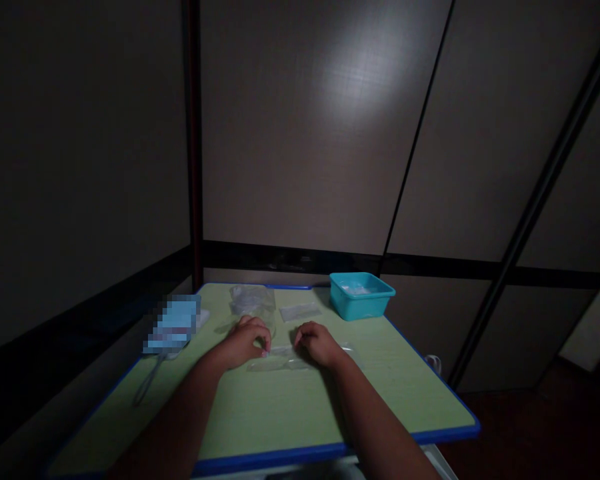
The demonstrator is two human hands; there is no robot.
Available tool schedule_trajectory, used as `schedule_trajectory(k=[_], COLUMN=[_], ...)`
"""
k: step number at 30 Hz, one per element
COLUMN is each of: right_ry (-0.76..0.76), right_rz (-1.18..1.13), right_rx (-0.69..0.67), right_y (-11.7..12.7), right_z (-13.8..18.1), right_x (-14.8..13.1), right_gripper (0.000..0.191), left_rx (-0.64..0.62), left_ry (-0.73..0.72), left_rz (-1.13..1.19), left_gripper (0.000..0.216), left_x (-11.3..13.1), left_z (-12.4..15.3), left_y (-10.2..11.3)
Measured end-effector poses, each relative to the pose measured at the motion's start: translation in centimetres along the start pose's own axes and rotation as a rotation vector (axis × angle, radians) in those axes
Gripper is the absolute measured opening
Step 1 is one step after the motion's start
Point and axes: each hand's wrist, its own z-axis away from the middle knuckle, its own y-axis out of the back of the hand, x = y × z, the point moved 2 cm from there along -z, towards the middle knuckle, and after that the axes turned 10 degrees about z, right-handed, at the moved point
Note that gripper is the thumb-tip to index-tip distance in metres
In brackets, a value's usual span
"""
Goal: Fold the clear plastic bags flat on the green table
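**A:** Where are the hands?

**B:** Low in the middle of the frame, on the green worktop [280, 413]. The left hand [245, 343] and the right hand [320, 343] lie knuckles up and close together. Their fingers curl down onto a clear bag [283, 360], which lies flat and crosswise between and under them.

**A:** Are they gripping it?

**B:** I cannot tell. The fingertips touch the film towards each end, but the light is dim. Whether they pinch it or only press it down doesn't show.

**A:** Is anything in the bag?

**B:** It looks thin and flat, and I can make out nothing inside.

**A:** What lies around it?

**B:** Just above the left hand is a crumpled heap of clear bags [251, 300]. To the right of the heap a flat packet [300, 311] lies alone, apart from both hands. Further right, at the far corner, a teal tub [353, 308] holds something pale. At the left edge there is a blurred blue thing [173, 325], with a thin loop [147, 383] trailing towards the lower left.

**A:** How far along does it look?

**B:** Early to midway, I'd judge. One bag is under the hands, and one packet lies apart as though it has been dealt with. The heap looks like more of the same, untouched. I cannot see whether the mouth of the bag under the hands is open or closed.
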Motion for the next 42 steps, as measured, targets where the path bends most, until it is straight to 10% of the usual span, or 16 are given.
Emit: schedule_trajectory(k=[16, 26, 42], right_ry=[-0.155, -0.177, -0.126], right_rz=[0.11, 0.383, 0.488], right_rx=[0.013, -0.03, 0.004], right_y=[-0.2, 0.6, 0.3], right_z=[0.2, 0.5, 0.4], right_x=[0.7, -1.1, -1.9], right_gripper=[0.023, 0.025, 0.025], left_rx=[-0.001, 0.372, 0.204], left_ry=[-0.016, 0.093, 0.221], left_rz=[0.031, -0.247, -0.37], left_gripper=[0.01, 0.018, 0.055], left_x=[-0.5, 1.4, -0.6], left_z=[0.1, -0.4, -1.0], left_y=[0.3, -0.7, -2.8])
